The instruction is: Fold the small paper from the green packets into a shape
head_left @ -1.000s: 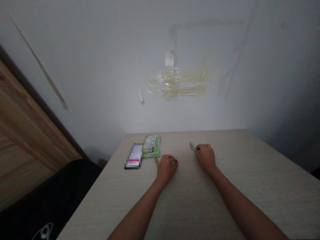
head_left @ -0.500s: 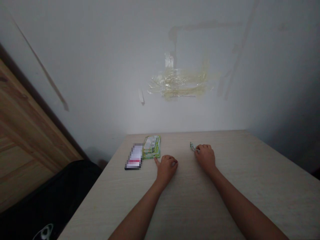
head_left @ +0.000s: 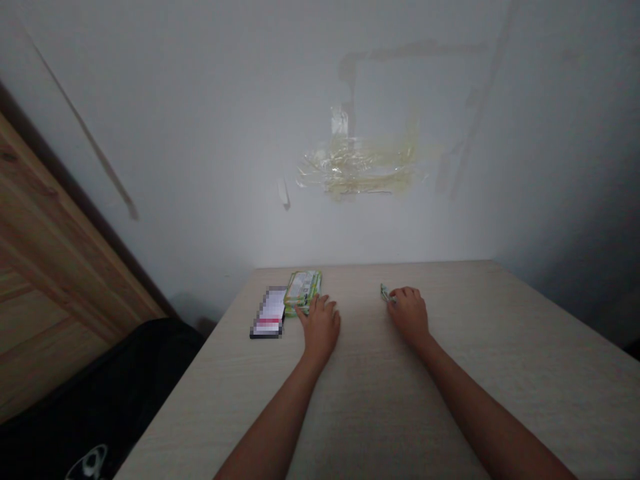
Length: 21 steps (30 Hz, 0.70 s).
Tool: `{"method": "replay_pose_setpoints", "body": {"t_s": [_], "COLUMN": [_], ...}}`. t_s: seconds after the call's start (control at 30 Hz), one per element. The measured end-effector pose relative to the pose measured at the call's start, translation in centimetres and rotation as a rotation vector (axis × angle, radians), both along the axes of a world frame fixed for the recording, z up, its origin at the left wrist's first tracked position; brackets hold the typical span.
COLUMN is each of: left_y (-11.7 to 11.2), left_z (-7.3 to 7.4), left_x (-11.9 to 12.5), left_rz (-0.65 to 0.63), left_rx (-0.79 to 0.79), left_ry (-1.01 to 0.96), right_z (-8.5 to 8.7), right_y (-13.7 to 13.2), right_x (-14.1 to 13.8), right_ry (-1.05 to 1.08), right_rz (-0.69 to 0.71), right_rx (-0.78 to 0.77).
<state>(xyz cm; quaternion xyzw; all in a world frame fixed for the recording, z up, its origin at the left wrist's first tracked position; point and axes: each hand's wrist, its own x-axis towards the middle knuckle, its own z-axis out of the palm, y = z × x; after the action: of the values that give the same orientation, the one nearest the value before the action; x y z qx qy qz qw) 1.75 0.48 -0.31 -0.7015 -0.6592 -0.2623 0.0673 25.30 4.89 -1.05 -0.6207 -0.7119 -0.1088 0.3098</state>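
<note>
A stack of green and white packets [head_left: 302, 287] lies near the far left of the pale wooden table [head_left: 380, 387]. My left hand [head_left: 320, 325] rests with its fingers stretched out and their tips on the near edge of that stack. My right hand [head_left: 410, 313] lies further right, its fingers curled round a small green and white item [head_left: 385, 292] that pokes out at its left side. What that item is I cannot make out.
A blurred-out flat object [head_left: 269, 313] lies just left of the packets. A white wall [head_left: 320, 133] with old tape marks stands behind the table. A black bag [head_left: 95, 400] and wooden panelling [head_left: 45, 280] are to the left.
My left hand has moved forward and left from the bare tabletop, uncurling so its fingers now touch the packet stack. My right hand has stayed put.
</note>
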Motion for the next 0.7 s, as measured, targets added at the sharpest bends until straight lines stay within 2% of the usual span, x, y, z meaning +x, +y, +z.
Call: {"method": "replay_pose_setpoints", "body": {"t_s": [0.1,0.2,0.37,0.47,0.7], "left_y": [0.5,0.8,0.9,0.8,0.4], "left_z": [0.1,-0.1,-0.5,-0.4,0.2], "left_x": [-0.8,-1.3,-1.6,-1.6,-1.5], "left_rz": [0.099,0.189,0.214,0.210,0.197], "left_rx": [-0.011,-0.047,-0.071,-0.058,-0.016], "left_ry": [0.048,0.093,0.154,0.166,0.173], "right_z": [0.1,-0.1,-1.1,-1.4,-1.5], "right_y": [0.0,-0.1,-0.7,-1.0,-1.0], "right_x": [-0.4,-1.2,-3.3,-4.0,-3.9], "right_ry": [0.052,0.096,0.135,0.160,0.202], "right_rz": [0.099,0.272,0.614,0.686,0.673], "right_rx": [0.000,-0.012,-0.086,-0.154,-0.215]}}
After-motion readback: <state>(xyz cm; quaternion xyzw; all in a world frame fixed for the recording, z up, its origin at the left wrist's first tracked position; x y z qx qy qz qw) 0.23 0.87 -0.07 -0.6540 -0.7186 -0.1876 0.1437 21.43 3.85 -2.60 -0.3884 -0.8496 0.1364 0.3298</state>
